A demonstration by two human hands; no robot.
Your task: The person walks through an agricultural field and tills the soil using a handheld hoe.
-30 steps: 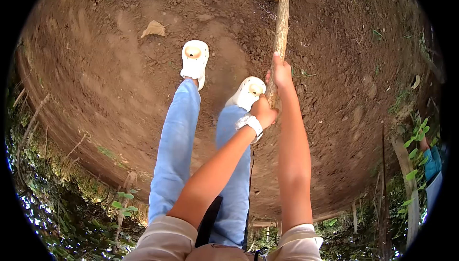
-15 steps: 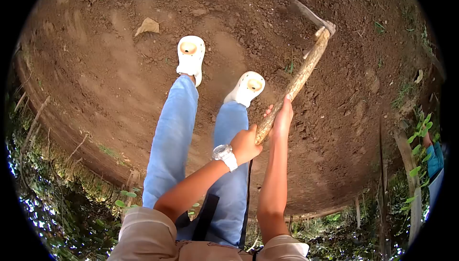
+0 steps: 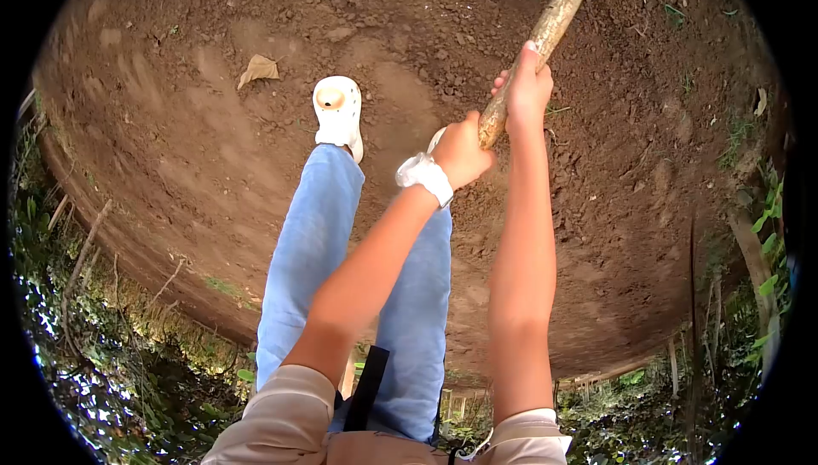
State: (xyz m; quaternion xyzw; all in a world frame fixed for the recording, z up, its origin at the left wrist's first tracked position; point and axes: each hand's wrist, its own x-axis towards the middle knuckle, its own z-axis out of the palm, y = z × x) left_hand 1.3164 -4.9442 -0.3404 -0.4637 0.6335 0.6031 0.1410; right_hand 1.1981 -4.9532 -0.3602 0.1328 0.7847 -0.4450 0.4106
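Note:
My left hand (image 3: 462, 155), with a white watch (image 3: 424, 177) at its wrist, is closed round the butt end of a hoe's wooden handle (image 3: 558, 12). Further up the same handle, my right hand (image 3: 529, 93) grips it too, fingers wrapped round the wood. The hoe slants up and to the right, away from my body. Its metal head is beyond the top edge of the view. Loose brown soil (image 3: 409, 31) lies beneath the handle.
My left foot in a white clog (image 3: 337, 116) stands on the soil; my hands and watch mostly hide the other clog. A dry leaf (image 3: 258, 70) lies to the left. Sticks and green plants (image 3: 128, 363) edge the ground on both sides.
Both hands have moved up and away from my body with the hoe. Its head, in view earlier at upper right, has left the frame. The person at the right edge is mostly out of view.

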